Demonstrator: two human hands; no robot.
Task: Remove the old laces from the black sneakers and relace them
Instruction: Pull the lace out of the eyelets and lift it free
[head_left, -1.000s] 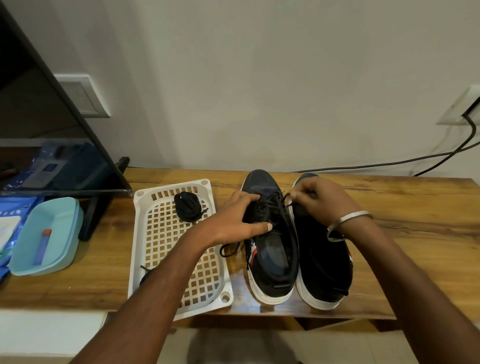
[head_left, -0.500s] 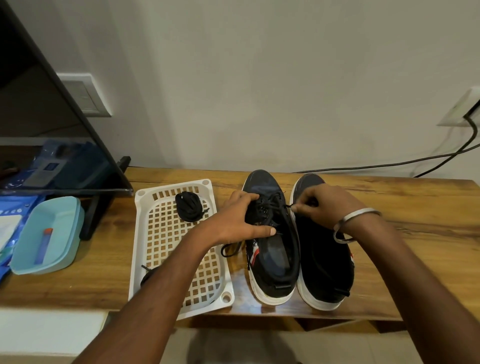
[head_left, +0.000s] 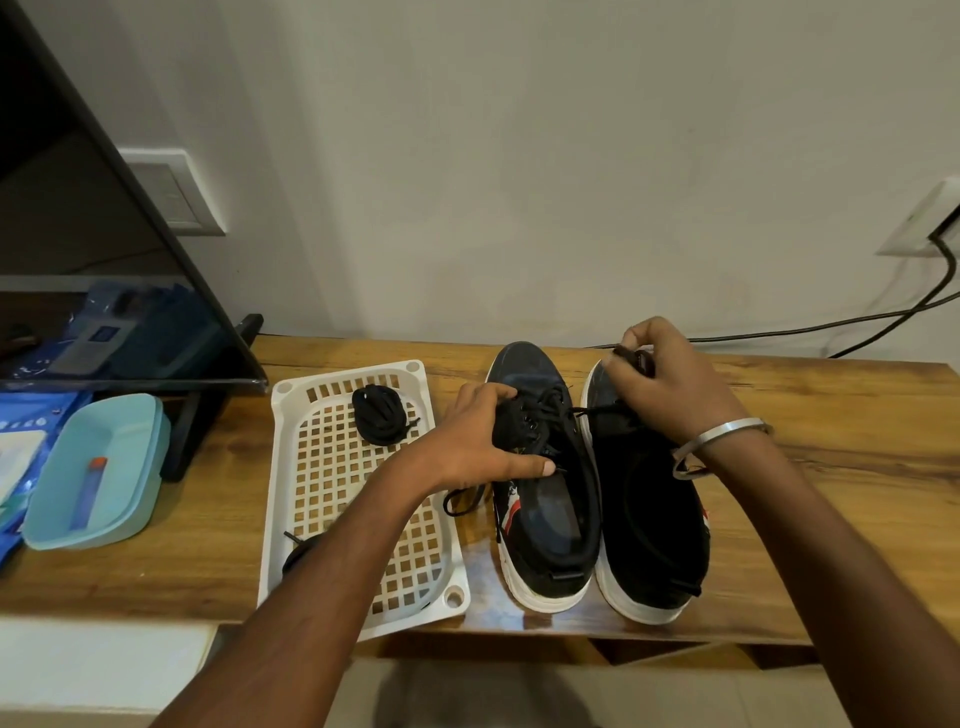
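1. Black sneakers (head_left: 597, 499) stand side by side at frame centre-right on the desk (head_left: 831, 452).
2. Left hand (head_left: 483, 441) grips the left shoe's laced front; right hand (head_left: 660, 379) pinches its lace (head_left: 597, 411), drawn taut.
3. Risk: lace snagging in an eyelet (shoe may drag toward the white tray (head_left: 332, 467)).

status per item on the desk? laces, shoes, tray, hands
Left sneaker: partly laced, upright.
Right sneaker: upright, looks unlaced.
Lace: taut, running from left sneaker to right hand.
Left hand: gripping left sneaker.
Right hand: pinching lace, raised.
Coiled lace: bundled in tray.
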